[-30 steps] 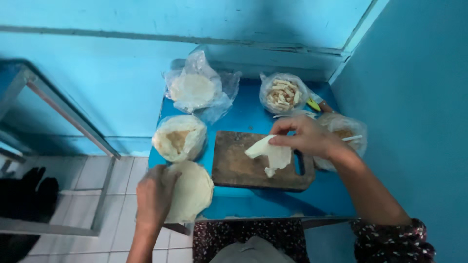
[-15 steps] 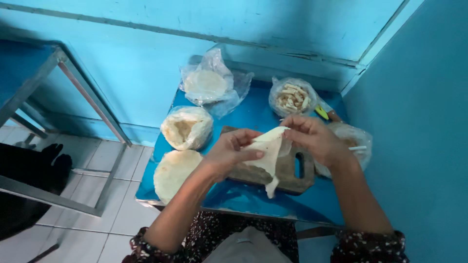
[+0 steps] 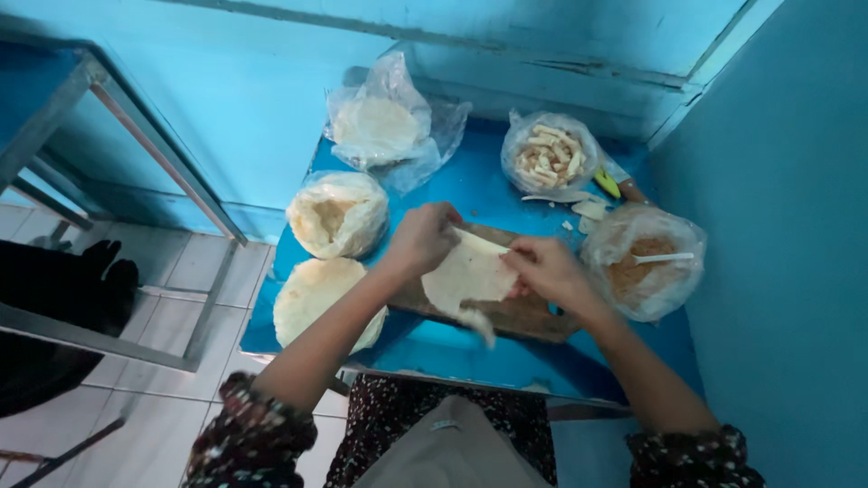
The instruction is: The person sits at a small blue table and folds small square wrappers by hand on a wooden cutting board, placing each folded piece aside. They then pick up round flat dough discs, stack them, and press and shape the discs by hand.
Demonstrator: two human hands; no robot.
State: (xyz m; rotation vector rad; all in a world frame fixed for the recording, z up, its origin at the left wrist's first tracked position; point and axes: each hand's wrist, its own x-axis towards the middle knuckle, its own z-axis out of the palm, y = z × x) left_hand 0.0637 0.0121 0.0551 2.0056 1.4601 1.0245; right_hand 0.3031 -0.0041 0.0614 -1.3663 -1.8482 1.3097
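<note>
— What do the hands hold?
— The left hand (image 3: 423,237) and right hand (image 3: 545,268) each pinch an edge of a thin, pale, floppy flatbread (image 3: 466,276), fingers closed on it, above the wooden cutting board (image 3: 524,316) near the blue table's (image 3: 470,185) front edge.
— Around it?
— A round flatbread stack (image 3: 312,298) at the front-left corner; crinkled plastic bags behind.

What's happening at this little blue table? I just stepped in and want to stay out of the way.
A person holds a thin pale wrapper sheet with both hands, left hand and right hand, over a wooden cutting board. Around it on the blue table sit a stack of wrappers, bagged sheets, cut strips and a brown filling bag with a spoon.
</note>
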